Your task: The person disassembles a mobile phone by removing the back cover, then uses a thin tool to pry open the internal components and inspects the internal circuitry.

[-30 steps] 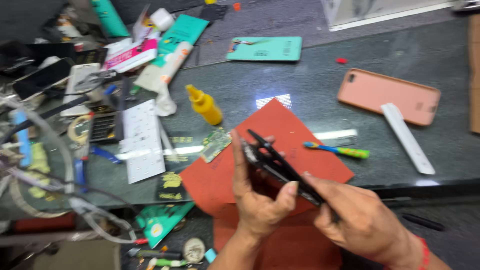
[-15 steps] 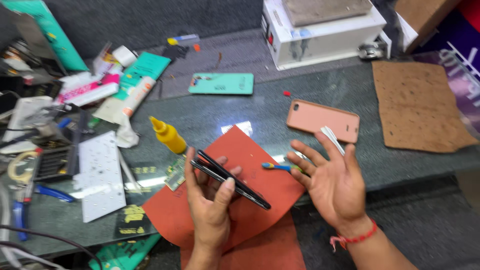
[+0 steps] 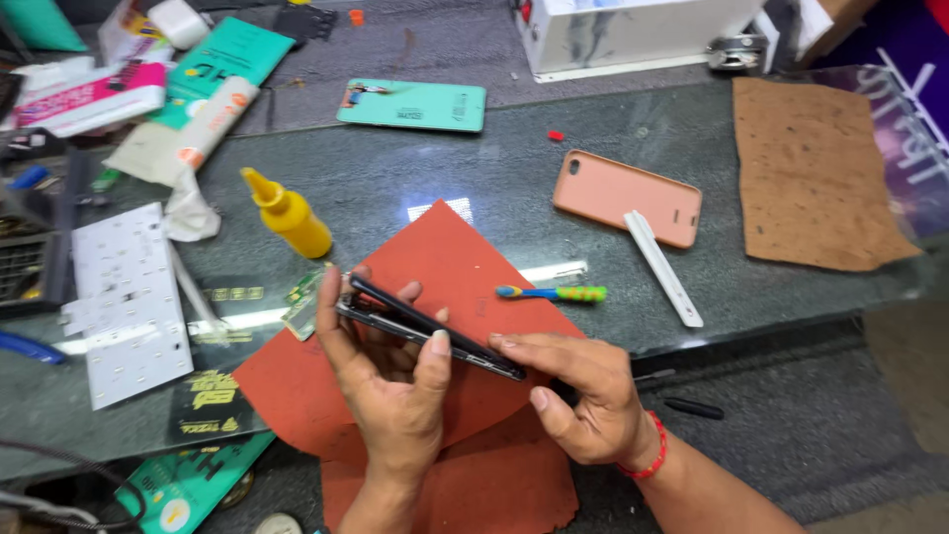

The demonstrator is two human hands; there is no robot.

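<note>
I see the black smartphone held edge-up over the red mat, its long axis slanting from upper left down to lower right. My left hand clamps its upper half, thumb against fingers, while my right hand pinches the lower end with its fingertips.

Bright, even light falls from overhead. The dark glossy stone tabletop mirrors it as 1 white patch of glare at frame centre and pale streaks at lower left. Shadows are soft and short. Focus is mostly sharp; straight lines bow slightly towards the edges.
</note>
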